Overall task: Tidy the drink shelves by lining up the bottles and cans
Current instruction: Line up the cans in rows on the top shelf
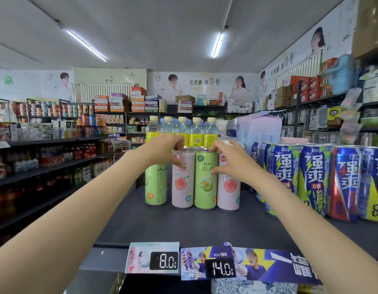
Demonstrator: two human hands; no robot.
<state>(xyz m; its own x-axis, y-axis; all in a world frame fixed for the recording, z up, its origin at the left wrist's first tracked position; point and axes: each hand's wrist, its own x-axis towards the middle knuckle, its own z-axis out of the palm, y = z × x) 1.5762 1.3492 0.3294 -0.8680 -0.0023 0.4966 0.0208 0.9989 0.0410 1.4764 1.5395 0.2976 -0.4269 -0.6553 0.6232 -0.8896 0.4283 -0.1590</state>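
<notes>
My left hand (164, 148) curled over the pink can (182, 179)'s rim; my right hand (227, 162) pinched the green can (205, 181) beside it, mid-shelf (183, 225). I judged small twists best: labels forward, bases level, no knocking the neighbours.

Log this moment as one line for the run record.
stage: lining up slim cans | left hand: grips pink peach can | right hand: grips green can | blue cans: untouched at right

Left hand (165, 148), right hand (228, 161), fingers curled
</notes>
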